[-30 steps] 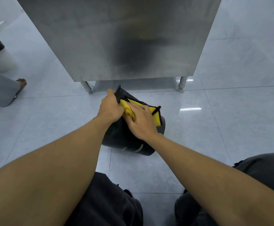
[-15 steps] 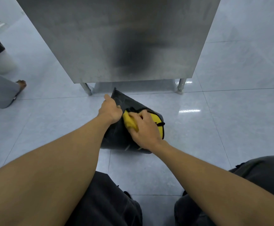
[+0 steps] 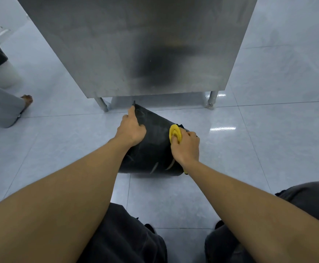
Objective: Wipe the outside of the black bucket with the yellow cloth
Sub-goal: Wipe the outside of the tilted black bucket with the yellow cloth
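As the right hand point(image 3: 186, 147), clenched on the bunched cloth point(image 3: 175, 134), has swept from beside the left hand point(image 3: 131, 128) to the bucket's point(image 3: 155, 149) far side, the left hand still grips the rim, so much of the tilted wall likely remains unwiped.

Stainless steel cabinet point(image 3: 136, 44): standing on short round legs point(image 3: 211, 99), its brushed side panel showing a dark smudged reflection. Pale grey tiled floor point(image 3: 268, 149): glossy, catching glints of light near the right leg. Second person at far left: a bare foot point(image 3: 27, 98) resting on the tiles, a wide light-grey trouser leg point(image 3: 1, 109) hanging over it.
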